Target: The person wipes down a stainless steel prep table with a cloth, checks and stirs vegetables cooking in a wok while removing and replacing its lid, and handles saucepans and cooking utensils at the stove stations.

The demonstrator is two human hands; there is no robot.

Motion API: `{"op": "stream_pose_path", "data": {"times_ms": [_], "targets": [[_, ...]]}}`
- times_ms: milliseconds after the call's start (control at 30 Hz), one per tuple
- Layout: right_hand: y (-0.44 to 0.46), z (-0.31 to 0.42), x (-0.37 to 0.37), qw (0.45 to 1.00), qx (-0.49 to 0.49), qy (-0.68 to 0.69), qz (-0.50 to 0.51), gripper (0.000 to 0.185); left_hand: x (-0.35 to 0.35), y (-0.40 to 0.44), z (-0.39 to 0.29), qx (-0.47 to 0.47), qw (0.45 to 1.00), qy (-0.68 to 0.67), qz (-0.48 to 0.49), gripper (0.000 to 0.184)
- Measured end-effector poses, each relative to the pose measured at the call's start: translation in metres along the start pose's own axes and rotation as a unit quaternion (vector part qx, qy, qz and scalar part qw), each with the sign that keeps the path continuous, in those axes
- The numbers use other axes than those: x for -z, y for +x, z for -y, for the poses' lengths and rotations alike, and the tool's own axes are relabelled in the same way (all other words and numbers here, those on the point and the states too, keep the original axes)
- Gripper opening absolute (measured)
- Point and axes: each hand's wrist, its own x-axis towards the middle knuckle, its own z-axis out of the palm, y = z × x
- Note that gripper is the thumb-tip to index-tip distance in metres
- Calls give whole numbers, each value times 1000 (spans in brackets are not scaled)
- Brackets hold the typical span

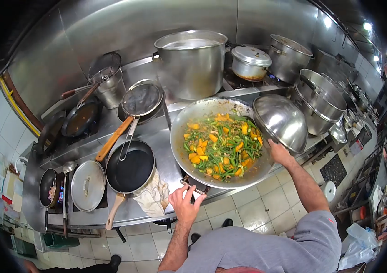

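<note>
A wide metal wok (182, 159) holds green beans (224, 157) and orange pumpkin-like chunks (194, 158). My left hand (185, 205) is at the stove's front edge below the wok, fingers apart, close to a dark metal fitting (196, 184). At the wok's right side, my right hand (281, 154) is closed by the lower rim of a tilted domed metal lid (282, 119). Whether its fingers grip that rim or a utensil handle beside it is hidden. The lid overlaps the wok's right edge.
A black frying pan (130, 167) and a crumpled cloth (153, 193) lie left of the wok. A strainer (141, 98), flat lid (88, 185) and ladle (68, 168) are farther left. Behind stand a big stockpot (191, 68) and a lidded pot (251, 63). Someone's shoe (115, 261) shows at lower left.
</note>
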Motion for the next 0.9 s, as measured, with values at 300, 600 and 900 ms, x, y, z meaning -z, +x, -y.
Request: {"op": "stream_pose_path", "data": {"times_ms": [300, 600, 900], "targets": [[7, 19, 21, 786, -132, 564, 215, 30, -11, -1, 4, 36, 999, -38, -12, 46], [10, 55, 28, 757, -164, 595, 215, 27, -10, -1, 0, 50, 998, -42, -11, 51], [-45, 65, 49, 987, 60, 148, 4, 28, -8, 0, 1, 54, 995, -81, 6, 45]]}}
